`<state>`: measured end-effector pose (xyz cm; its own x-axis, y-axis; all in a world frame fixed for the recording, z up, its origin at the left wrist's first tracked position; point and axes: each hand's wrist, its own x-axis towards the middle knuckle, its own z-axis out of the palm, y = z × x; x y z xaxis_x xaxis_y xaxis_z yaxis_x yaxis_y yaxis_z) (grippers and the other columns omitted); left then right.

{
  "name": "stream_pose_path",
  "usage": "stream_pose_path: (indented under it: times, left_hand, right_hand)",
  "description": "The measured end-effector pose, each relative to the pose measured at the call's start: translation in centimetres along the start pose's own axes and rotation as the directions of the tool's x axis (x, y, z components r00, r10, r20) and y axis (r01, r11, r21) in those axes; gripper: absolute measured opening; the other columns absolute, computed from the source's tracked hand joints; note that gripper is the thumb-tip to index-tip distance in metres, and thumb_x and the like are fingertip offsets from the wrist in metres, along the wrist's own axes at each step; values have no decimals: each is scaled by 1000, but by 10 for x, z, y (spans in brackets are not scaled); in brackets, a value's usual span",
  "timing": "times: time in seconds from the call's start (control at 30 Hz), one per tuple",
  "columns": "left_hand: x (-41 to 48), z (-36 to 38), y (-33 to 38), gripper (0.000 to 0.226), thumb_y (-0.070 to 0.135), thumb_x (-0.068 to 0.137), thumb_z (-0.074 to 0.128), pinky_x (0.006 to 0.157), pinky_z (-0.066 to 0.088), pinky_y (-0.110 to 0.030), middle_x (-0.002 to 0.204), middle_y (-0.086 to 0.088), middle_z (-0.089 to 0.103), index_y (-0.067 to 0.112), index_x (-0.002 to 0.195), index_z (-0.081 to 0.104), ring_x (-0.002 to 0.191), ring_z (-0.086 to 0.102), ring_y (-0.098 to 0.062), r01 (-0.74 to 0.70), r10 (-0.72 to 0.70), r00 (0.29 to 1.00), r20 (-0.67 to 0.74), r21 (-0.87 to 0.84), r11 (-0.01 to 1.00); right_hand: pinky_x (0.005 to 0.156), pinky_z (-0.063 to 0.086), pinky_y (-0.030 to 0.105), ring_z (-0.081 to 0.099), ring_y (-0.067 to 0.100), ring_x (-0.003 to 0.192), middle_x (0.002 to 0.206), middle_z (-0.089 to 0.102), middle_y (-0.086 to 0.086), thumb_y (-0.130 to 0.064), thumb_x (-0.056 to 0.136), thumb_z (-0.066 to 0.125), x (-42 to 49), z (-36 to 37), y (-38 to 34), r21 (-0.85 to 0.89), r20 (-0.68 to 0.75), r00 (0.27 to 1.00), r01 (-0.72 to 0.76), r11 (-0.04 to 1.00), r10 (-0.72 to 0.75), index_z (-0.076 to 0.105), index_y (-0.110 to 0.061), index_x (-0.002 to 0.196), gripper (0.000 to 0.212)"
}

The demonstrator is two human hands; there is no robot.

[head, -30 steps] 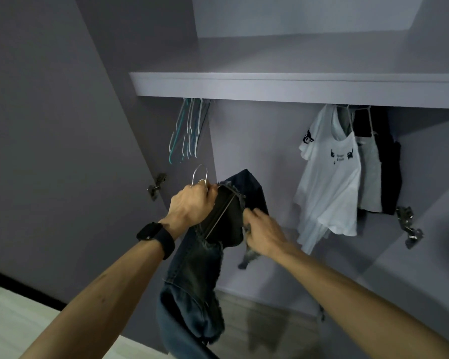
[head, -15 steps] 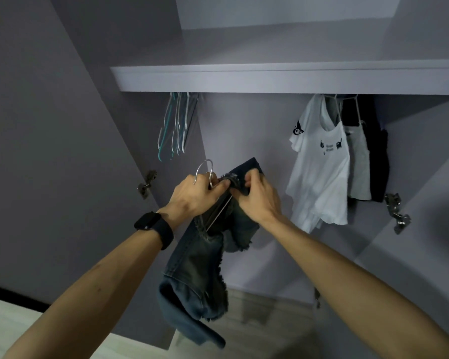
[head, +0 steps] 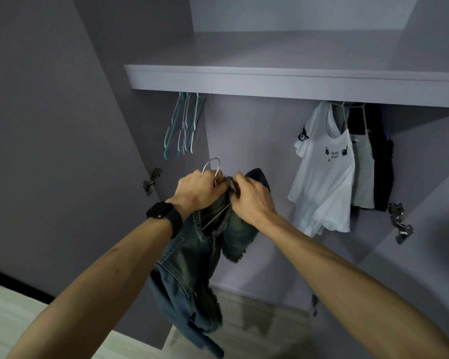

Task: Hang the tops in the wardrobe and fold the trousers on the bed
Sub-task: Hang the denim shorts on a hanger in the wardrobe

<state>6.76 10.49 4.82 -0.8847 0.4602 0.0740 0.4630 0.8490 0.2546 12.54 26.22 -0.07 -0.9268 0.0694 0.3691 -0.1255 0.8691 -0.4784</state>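
Below the wardrobe shelf (head: 270,81): a denim top (head: 189,268) being seated on a wire hanger (head: 213,165).
Reading left to right, we note empty hangers (head: 183,128) under the shelf. Next comes the left hand (head: 197,189), curled round the wire hanger's neck and the bunched denim. Touching it is the right hand (head: 252,200), pinching the fabric edge onto the hanger. The top hangs lengthwise straight down from both hands, and the hook rises above the left hand, the nearer to it. We judge the lift goes upward into the gap between the empty hangers and the white T-shirt (head: 324,177); the rail itself is hidden.
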Motion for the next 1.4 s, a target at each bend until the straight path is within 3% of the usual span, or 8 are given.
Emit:
stream_pose_path:
  times: [0.17,0.3,0.4,0.47,0.6,0.9,1.17,1.4]
  left_hand:
    - [-2,-14,-18,40,61,93,56,61,40,-30,73,9,60,30,69,48,71,58,-14,-111,107,989,105,33,993]
    - [-4,-23,-25,45,58,89,65,60,44,-34,72,5,56,24,66,47,70,55,-19,-157,157,981,110,-12,988]
    - [-3,-33,-26,43,57,86,70,69,50,-37,70,6,59,22,67,53,75,59,-18,-144,153,978,139,-69,987]
    - [0,-40,-29,40,57,84,73,69,50,-30,67,7,65,22,69,60,74,62,-10,-85,101,984,149,-110,990]
    - [4,-49,-39,35,57,83,74,67,43,-22,65,11,72,23,76,66,69,63,3,40,-10,988,152,-197,980]
    - [-5,-40,-51,15,51,89,70,91,53,-28,89,23,72,39,88,78,92,67,-1,23,9,976,218,-141,990]
    - [4,-44,-26,23,57,91,65,89,36,-20,85,33,57,39,92,79,104,49,1,-112,123,979,160,-75,991]
    - [12,-52,-17,20,56,91,65,84,41,-24,89,23,54,42,84,77,100,57,-8,-148,137,970,199,40,988]
  right_hand:
    - [82,55,42,62,23,102,132,49,0,-55,84,71,-7,-4,38,-34,293,943,-156,987,159,47,-23,130,61]
    - [86,56,46,63,24,102,154,22,-3,-37,98,61,-5,-14,55,-4,159,983,-94,996,94,33,-29,148,58]
    - [101,49,47,54,26,125,163,19,-2,-27,105,49,7,-24,69,-79,248,962,-98,992,114,33,-28,154,51]
    - [103,46,42,51,31,129,153,40,7,-25,105,49,12,-29,80,-122,290,942,-141,983,171,43,-19,149,44]
    - [94,52,34,68,27,104,108,75,9,-22,98,66,9,-37,95,2,332,908,-271,962,255,68,-8,116,23]
    - [86,46,34,60,31,103,110,67,11,-5,102,51,0,-47,116,-167,343,939,47,985,13,70,-12,120,28]
    - [86,50,38,61,36,102,113,65,13,-3,100,50,6,-55,121,-175,118,984,-113,978,135,70,-12,116,27]
    - [86,44,32,58,31,103,111,57,7,6,94,50,11,-70,125,-189,271,963,61,980,-7,71,-10,110,31]
